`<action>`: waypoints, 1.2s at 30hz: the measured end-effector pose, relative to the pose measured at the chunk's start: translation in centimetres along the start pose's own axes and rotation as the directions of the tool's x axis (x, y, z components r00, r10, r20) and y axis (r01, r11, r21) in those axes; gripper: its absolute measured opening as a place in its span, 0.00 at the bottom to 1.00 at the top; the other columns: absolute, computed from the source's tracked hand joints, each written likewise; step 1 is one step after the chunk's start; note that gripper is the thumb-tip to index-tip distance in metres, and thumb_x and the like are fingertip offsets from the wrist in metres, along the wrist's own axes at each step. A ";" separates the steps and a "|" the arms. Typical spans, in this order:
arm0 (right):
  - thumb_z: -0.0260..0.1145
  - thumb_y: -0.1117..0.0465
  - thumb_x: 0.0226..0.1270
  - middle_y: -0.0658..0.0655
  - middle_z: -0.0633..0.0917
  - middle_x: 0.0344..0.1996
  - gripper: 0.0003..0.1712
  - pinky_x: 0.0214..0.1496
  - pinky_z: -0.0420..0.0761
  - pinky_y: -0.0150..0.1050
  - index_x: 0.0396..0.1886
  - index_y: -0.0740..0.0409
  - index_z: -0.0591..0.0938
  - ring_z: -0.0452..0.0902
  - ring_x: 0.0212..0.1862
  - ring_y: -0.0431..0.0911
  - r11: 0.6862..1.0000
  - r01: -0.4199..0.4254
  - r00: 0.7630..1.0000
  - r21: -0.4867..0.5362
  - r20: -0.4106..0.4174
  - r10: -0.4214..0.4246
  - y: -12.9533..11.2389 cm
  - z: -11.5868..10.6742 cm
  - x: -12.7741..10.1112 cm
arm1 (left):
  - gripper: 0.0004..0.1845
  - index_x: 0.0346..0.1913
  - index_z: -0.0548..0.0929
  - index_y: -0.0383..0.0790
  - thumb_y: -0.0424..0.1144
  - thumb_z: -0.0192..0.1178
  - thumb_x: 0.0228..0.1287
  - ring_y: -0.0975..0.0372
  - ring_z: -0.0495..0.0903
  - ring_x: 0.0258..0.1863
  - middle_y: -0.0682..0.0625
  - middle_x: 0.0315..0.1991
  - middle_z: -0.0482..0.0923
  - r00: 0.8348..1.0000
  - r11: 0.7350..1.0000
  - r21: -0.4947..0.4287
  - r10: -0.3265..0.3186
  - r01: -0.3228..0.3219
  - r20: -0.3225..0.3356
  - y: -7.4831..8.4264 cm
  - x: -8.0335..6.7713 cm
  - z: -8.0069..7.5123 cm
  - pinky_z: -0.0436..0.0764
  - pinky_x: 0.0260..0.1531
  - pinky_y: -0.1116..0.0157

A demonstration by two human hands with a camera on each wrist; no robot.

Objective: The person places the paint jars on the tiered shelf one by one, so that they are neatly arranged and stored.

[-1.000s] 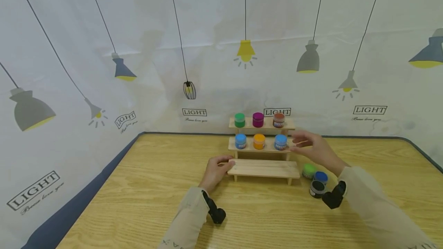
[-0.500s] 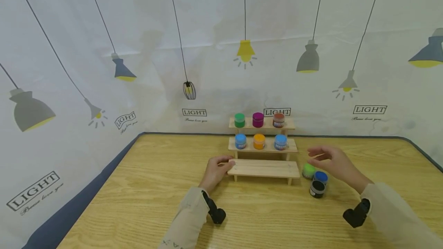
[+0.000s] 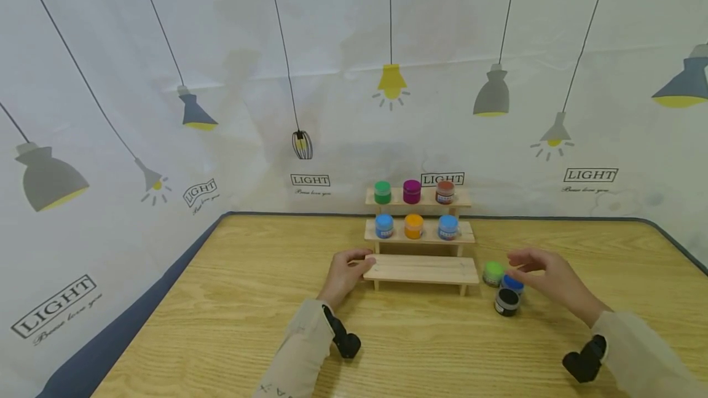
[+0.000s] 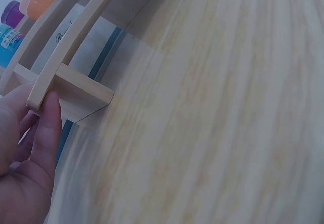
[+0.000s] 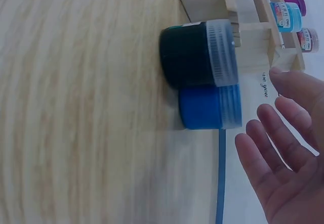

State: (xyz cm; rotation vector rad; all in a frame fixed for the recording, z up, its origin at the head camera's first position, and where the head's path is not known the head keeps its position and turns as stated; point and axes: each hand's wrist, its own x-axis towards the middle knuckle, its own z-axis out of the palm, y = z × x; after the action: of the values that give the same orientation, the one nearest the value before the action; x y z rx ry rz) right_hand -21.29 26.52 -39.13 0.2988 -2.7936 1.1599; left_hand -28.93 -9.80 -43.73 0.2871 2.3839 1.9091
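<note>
A three-tier wooden shelf [image 3: 420,269] stands mid-table. Its top tier carries green [image 3: 382,192], magenta [image 3: 412,191] and red-brown [image 3: 445,191] jars. On the middle tier stand a blue [image 3: 384,226], an orange [image 3: 413,226] and another blue [image 3: 448,227] jar. The bottom tier is bare. My left hand [image 3: 354,263] grips the bottom tier's left end, thumb [image 4: 48,118] against the board [image 4: 76,90]. My right hand [image 3: 520,264] hovers open just right of three loose jars: light green [image 3: 493,273], blue [image 3: 512,283] and black [image 3: 506,301]. The right wrist view shows straight fingers [image 5: 276,133] beside the blue jar [image 5: 210,106] and the black jar [image 5: 197,53].
The wooden table [image 3: 249,300] has a dark edge band along its left and back. A white backdrop printed with lamps [image 3: 391,81] hangs close behind the shelf. Bare tabletop lies in front of the shelf and to both sides.
My right hand has come away from the middle tier's right end, moving down and right to the loose jars. The left hand and all jars stay put.
</note>
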 end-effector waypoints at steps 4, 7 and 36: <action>0.64 0.55 0.60 0.66 0.79 0.44 0.24 0.36 0.77 0.38 0.50 0.69 0.75 0.76 0.39 0.49 1.000 -0.011 1.000 -0.006 -0.007 0.010 0.3 0.2 -0.4 | 0.16 0.48 0.80 0.34 0.39 0.59 0.60 0.64 0.77 0.30 0.43 0.47 0.75 1.000 1.000 -0.005 -0.003 0.003 0.003 0.0 0.0 0.0 0.77 0.27 0.65; 0.64 0.55 0.59 0.66 0.79 0.44 0.24 0.35 0.77 0.36 0.49 0.69 0.75 0.76 0.39 0.48 1.000 -0.020 1.000 -0.003 -0.003 0.020 0.7 0.5 -0.5 | 0.15 0.48 0.80 0.34 0.39 0.59 0.61 0.64 0.76 0.29 0.43 0.46 0.75 1.000 1.000 -0.007 -0.006 0.006 0.006 0.0 0.0 0.0 0.77 0.28 0.65; 0.63 0.55 0.61 0.64 0.79 0.42 0.21 0.37 0.78 0.42 0.47 0.68 0.77 0.75 0.43 0.56 0.999 -0.043 0.997 0.020 0.058 0.041 1.3 1.3 -0.6 | 0.15 0.47 0.81 0.34 0.39 0.60 0.60 0.65 0.76 0.28 0.42 0.47 0.74 1.000 1.000 -0.013 -0.008 0.008 -0.008 -0.1 0.1 0.1 0.77 0.25 0.66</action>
State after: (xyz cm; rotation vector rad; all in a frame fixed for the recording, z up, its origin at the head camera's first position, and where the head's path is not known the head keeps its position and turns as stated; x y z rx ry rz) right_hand -21.07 26.59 -41.07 0.2814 -2.8521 1.2101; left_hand -29.02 -9.74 -43.81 0.2693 2.3729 1.9251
